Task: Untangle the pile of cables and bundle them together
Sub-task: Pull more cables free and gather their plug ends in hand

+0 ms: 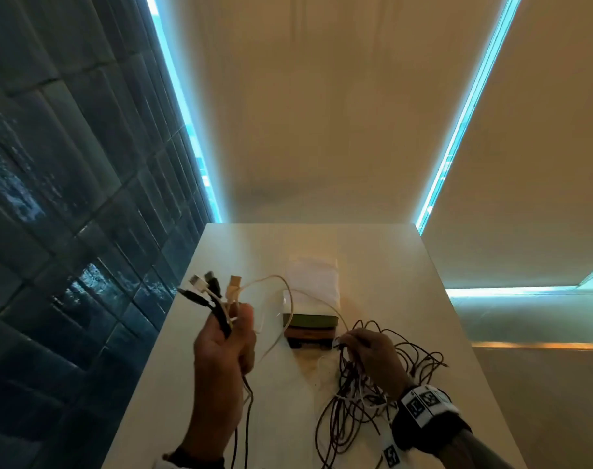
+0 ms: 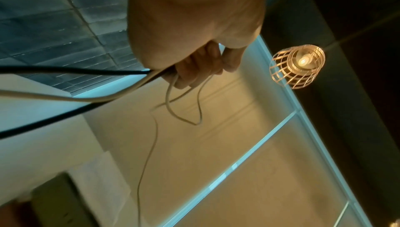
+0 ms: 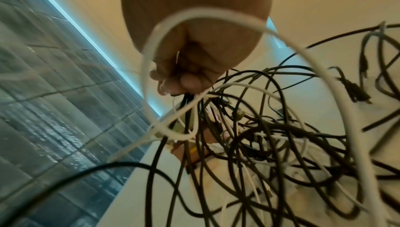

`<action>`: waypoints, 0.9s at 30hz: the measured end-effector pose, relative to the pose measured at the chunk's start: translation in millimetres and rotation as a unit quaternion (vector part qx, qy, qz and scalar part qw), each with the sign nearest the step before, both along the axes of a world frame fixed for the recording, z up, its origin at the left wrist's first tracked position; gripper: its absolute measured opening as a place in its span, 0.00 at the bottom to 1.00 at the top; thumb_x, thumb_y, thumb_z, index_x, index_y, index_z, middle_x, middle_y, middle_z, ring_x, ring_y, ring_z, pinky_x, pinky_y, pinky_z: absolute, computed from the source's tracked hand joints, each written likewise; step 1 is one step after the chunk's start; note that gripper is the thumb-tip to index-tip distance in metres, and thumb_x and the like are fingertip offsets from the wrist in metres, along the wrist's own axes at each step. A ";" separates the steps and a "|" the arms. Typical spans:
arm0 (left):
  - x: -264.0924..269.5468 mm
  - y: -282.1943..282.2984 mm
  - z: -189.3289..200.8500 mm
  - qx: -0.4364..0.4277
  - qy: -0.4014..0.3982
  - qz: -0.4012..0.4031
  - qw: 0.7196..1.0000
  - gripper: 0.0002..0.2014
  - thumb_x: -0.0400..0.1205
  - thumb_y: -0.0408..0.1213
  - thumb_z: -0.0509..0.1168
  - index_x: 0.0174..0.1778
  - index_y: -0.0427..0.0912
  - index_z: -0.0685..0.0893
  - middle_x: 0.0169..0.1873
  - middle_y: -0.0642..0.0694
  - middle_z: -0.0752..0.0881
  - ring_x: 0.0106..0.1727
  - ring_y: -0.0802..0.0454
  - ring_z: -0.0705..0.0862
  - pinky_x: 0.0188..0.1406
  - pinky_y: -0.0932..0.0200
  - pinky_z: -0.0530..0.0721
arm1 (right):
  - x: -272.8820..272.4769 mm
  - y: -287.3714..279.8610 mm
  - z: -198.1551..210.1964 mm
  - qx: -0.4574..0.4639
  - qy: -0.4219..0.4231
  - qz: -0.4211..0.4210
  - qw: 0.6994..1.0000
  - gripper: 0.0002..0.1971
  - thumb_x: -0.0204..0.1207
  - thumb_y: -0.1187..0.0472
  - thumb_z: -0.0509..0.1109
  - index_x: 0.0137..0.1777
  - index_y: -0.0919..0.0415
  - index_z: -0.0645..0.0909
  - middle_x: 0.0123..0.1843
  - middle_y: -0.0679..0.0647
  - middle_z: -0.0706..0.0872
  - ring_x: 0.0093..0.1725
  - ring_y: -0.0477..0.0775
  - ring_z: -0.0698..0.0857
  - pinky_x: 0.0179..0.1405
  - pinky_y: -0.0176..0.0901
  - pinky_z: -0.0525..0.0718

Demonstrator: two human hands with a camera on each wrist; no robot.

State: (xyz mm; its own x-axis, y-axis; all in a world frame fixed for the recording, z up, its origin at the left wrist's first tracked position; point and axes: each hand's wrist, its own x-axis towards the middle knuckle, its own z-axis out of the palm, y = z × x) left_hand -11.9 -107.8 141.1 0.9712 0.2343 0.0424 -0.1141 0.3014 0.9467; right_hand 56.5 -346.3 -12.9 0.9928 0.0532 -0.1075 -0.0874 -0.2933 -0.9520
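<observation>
Partway through, by the look of it — plug ends (image 1: 208, 289) gathered in left hand (image 1: 225, 346)'s fist above white table (image 1: 406, 299); right hand (image 1: 369, 357) clutching tangled cables (image 1: 372, 394) — mostly unsorted, unbundled.

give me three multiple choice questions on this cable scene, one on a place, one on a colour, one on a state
1. Where is the tangle of cables?
A. on the white table
B. on the floor
C. on the wall

2. What colour is most of the tangle?
A. dark
B. blue
C. yellow

3. What is the left hand doing?
A. resting flat
B. gripping several cable plug ends
C. hanging empty

Answers: 1 A, the loops lie on the tabletop under the right hand; 2 A, dark loops outnumber the white strands; 3 B, plugs fan out above its curled fingers.
</observation>
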 end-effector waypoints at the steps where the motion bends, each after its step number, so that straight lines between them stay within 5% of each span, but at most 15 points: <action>1: 0.7 -5.4 -7.4 0.027 0.017 0.000 0.999 0.14 0.79 0.51 0.69 0.37 0.43 0.79 0.21 0.49 0.62 0.21 0.54 0.57 0.17 0.59 0.54 | -1.0 2.5 5.5 0.000 -0.013 -0.001 1.000 0.10 0.81 0.60 0.68 0.41 0.54 0.89 0.26 0.52 0.81 0.24 0.48 0.75 0.25 0.43 0.73; 5: 6.3 -27.7 -33.9 0.093 0.089 -0.009 0.992 0.14 0.76 0.48 0.68 0.34 0.42 0.77 0.20 0.49 0.62 0.19 0.55 0.57 0.15 0.64 0.57 | -6.8 13.1 34.3 0.007 -0.047 -0.010 0.999 0.12 0.84 0.63 0.64 0.43 0.58 0.89 0.27 0.42 0.83 0.26 0.39 0.75 0.27 0.29 0.71; 9: 12.1 -49.3 -49.2 0.135 0.128 -0.016 0.982 0.13 0.81 0.44 0.67 0.31 0.46 0.78 0.16 0.56 0.69 0.17 0.61 0.62 0.17 0.67 0.62 | -18.0 20.9 54.9 0.092 -0.026 0.033 0.995 0.11 0.85 0.66 0.61 0.49 0.64 0.86 0.31 0.56 0.83 0.26 0.52 0.79 0.24 0.40 0.79; 11: 15.6 -58.9 -53.5 0.156 0.128 -0.016 0.979 0.11 0.84 0.41 0.65 0.36 0.45 0.84 0.14 0.58 0.74 0.16 0.63 0.68 0.18 0.71 0.65 | -25.9 24.3 56.9 0.081 -0.038 0.062 0.994 0.10 0.85 0.66 0.61 0.50 0.63 0.85 0.35 0.65 0.84 0.29 0.55 0.82 0.29 0.44 0.84; 13: 18.6 -65.2 -57.7 0.166 0.128 -0.019 0.978 0.10 0.85 0.40 0.63 0.44 0.44 0.88 0.15 0.59 0.77 0.17 0.65 0.74 0.19 0.75 0.68 | -33.9 27.7 55.7 0.056 -0.057 0.093 0.992 0.09 0.84 0.66 0.62 0.50 0.61 0.85 0.36 0.63 0.84 0.31 0.52 0.83 0.32 0.43 0.84; 15: 19.9 -68.3 -62.9 0.173 0.120 -0.037 0.977 0.10 0.86 0.40 0.62 0.48 0.45 0.89 0.20 0.58 0.83 0.22 0.67 0.80 0.24 0.76 0.74 | -39.3 31.4 53.9 0.043 -0.076 0.122 0.989 0.09 0.84 0.65 0.62 0.51 0.61 0.84 0.37 0.58 0.83 0.32 0.50 0.81 0.32 0.42 0.83; 18: 16.8 -70.1 -68.2 0.195 0.117 -0.091 0.969 0.11 0.86 0.42 0.61 0.49 0.48 0.90 0.38 0.55 0.92 0.43 0.64 0.88 0.42 0.71 0.84 | -43.5 35.3 51.5 0.036 -0.098 0.153 0.983 0.10 0.85 0.66 0.59 0.55 0.60 0.84 0.42 0.57 0.84 0.33 0.48 0.79 0.30 0.39 0.81; 22: 13.6 -69.2 -65.8 0.209 0.113 -0.083 0.968 0.13 0.86 0.41 0.60 0.41 0.42 0.87 0.23 0.58 0.82 0.28 0.67 0.80 0.30 0.74 0.76 | -46.3 35.3 50.5 0.026 -0.105 0.174 0.979 0.12 0.85 0.67 0.60 0.49 0.51 0.82 0.39 0.42 0.83 0.33 0.44 0.79 0.32 0.36 0.81; 27: 10.5 -58.5 -54.2 0.175 0.123 -0.037 0.976 0.16 0.86 0.44 0.59 0.41 0.36 0.84 0.15 0.54 0.67 0.18 0.61 0.61 0.17 0.67 0.61 | -43.3 31.2 29.7 -0.004 -0.106 0.136 0.985 0.06 0.83 0.64 0.65 0.46 0.60 0.83 0.37 0.51 0.83 0.33 0.45 0.81 0.33 0.36 0.81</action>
State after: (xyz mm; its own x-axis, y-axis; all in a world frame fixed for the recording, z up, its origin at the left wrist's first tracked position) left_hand -1.4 -166.3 86.9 0.9760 0.1755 -0.1292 0.1393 -0.0464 0.9892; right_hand 13.1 -315.1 16.8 0.9418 0.3210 0.0993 0.1965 -0.2865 -0.9377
